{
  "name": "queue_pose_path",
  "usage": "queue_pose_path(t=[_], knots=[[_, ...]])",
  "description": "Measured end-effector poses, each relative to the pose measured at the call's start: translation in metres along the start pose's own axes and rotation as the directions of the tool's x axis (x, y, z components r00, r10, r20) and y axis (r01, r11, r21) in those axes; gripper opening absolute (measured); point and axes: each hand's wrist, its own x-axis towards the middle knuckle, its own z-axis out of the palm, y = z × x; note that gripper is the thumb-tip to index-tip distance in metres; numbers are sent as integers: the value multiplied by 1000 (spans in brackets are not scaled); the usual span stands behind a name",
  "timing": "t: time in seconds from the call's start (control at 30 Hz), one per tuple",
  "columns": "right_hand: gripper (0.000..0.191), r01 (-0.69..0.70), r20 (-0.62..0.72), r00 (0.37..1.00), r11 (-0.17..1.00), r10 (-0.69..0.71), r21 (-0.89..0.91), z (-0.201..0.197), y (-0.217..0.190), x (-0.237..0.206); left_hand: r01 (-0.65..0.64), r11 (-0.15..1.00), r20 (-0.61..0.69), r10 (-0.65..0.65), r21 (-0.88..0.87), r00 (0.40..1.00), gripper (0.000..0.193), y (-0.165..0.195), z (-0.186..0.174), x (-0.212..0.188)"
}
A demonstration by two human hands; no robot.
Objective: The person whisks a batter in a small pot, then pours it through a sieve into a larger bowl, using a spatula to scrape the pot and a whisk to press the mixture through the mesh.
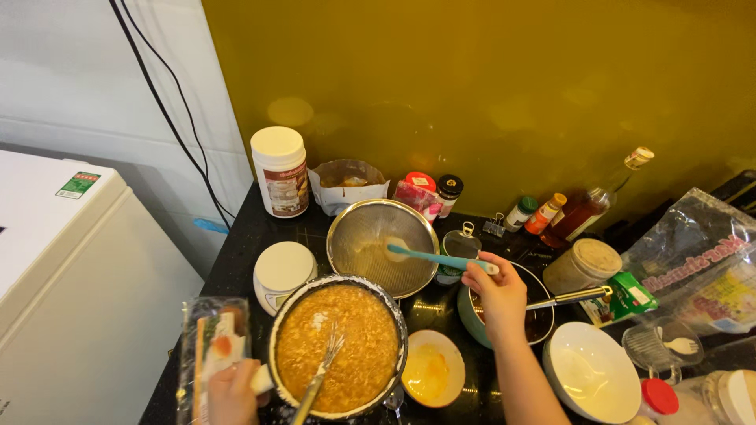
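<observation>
the right hand (pixel 498 293) pinched a teal silicone spatula (pixel 438 257) scraping the nearly emptied round metal sieve (pixel 383 248), while the left hand (pixel 233 391) clasped the handle of the pan of already mixed orange batter (pixel 337 349).

A teal spatula (pixel 441 260) with a pale tip lies tilted inside the round metal sieve (pixel 383 246). The white-handled pan (pixel 339 349) holds orange batter and a fork (pixel 321 374).

Warm indoor light falls from above, leaving soft blurred glare spots on the glossy yellow backsplash (pixel 488 94) and small highlights on the black countertop (pixel 429 311). Focus is fairly sharp throughout; wide-angle distortion bends the edges, and shadows are faint.
</observation>
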Motion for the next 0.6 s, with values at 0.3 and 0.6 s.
queue_pose_path(t=[0.3,0.6], knots=[[34,5,50,999,997,-1,-82,39,-7,35,41,986,31,-37,-163,999,29,123,-24,1],[31,-555,116,830,788,545,268,6,60,4,-163,981,6,164,-104,986,34,198,-8,26]])
